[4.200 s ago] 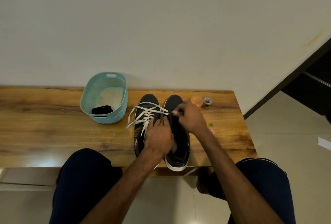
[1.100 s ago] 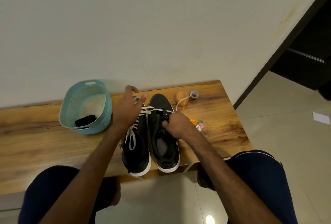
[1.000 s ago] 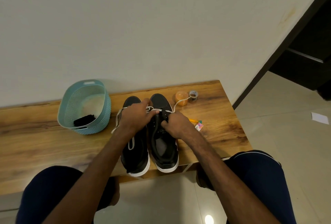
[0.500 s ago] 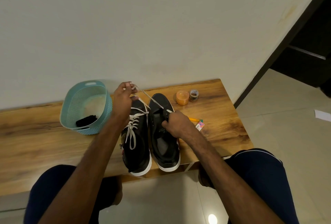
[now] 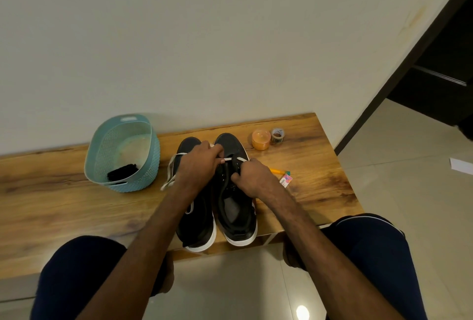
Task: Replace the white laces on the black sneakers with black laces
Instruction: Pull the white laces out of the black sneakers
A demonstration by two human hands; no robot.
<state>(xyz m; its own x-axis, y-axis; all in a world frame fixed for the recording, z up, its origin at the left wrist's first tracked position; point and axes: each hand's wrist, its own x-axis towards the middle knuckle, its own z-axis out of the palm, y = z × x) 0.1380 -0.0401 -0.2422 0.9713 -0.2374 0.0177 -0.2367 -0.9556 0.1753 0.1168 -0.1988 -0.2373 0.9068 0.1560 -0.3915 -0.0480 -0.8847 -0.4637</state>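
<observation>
Sneakers on wooden bench, left hand pinching white lace, right hand gripping right sneaker, label reading "mlin"

A small orange pot and a little roll of tape sit side by side on the wooden worktop. A white paper lies on the floor.

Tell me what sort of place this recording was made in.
Most likely a home, perhaps a hallway or entry: a low wooden bench set against a plain painted wall, a glossy tiled floor, and a dark doorway at the right.
</observation>
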